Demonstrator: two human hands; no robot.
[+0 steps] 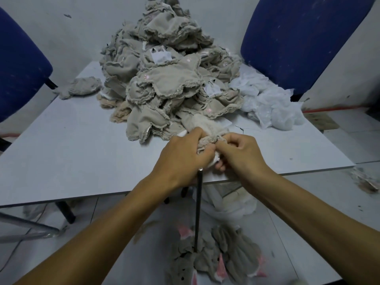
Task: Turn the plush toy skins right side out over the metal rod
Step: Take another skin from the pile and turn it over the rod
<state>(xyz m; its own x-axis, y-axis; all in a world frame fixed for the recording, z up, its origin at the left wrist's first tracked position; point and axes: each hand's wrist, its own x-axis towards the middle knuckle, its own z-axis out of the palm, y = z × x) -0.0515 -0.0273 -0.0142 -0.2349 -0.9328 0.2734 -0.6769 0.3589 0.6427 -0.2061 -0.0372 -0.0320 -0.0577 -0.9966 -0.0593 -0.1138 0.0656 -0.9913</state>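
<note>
A beige plush toy skin lies at the near edge of the table, bunched between both hands. My left hand grips its left side with curled fingers. My right hand pinches the bunched fabric from the right, and a white bit of it shows between the hands. A dark metal rod stands upright just below the hands, its top end by my left hand. A large pile of inside-out beige skins covers the far middle of the table.
The grey table has a front edge near my wrists. Finished grey skins with pink ears lie on the floor around the rod's base. White plastic bags sit at right. Blue chairs stand at both far corners.
</note>
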